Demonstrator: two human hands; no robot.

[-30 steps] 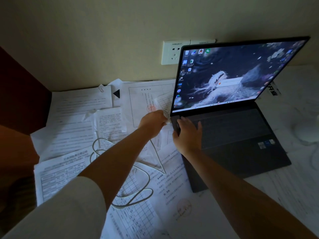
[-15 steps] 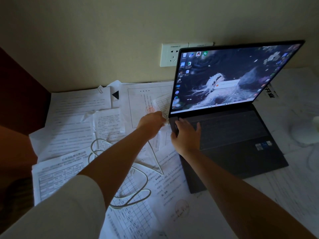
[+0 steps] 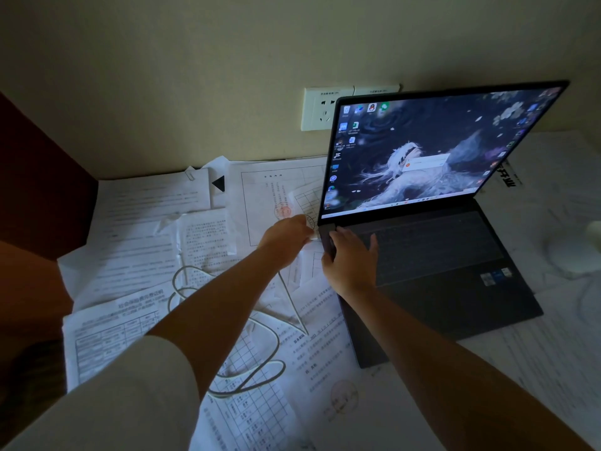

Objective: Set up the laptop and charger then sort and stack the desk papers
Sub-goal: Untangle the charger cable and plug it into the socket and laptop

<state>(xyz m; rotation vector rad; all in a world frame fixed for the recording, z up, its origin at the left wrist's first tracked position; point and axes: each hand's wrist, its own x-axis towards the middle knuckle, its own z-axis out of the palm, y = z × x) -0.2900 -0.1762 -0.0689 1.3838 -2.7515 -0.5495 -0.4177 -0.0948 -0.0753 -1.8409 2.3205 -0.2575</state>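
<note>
A dark laptop (image 3: 455, 281) stands open on the desk with its screen (image 3: 422, 151) lit. My left hand (image 3: 286, 242) pinches the white plug (image 3: 314, 236) of the charger cable right at the laptop's left edge near the hinge. The white cable (image 3: 260, 349) loops back over the papers under my left arm. My right hand (image 3: 351, 258) rests flat on the laptop's left rear corner, fingers spread over the edge and keyboard. Printed papers (image 3: 136, 255) lie scattered over the desk to the left and under the laptop.
A white wall socket (image 3: 320, 109) sits on the wall behind the laptop's left corner. A dark wooden panel (image 3: 35, 177) borders the desk on the left. A white round object (image 3: 579, 252) lies at the right edge. More sheets (image 3: 553, 353) cover the desk to the right.
Hardly anything has moved. My left hand stays at the laptop's left edge with the plug, and my right hand stays on the corner.
</note>
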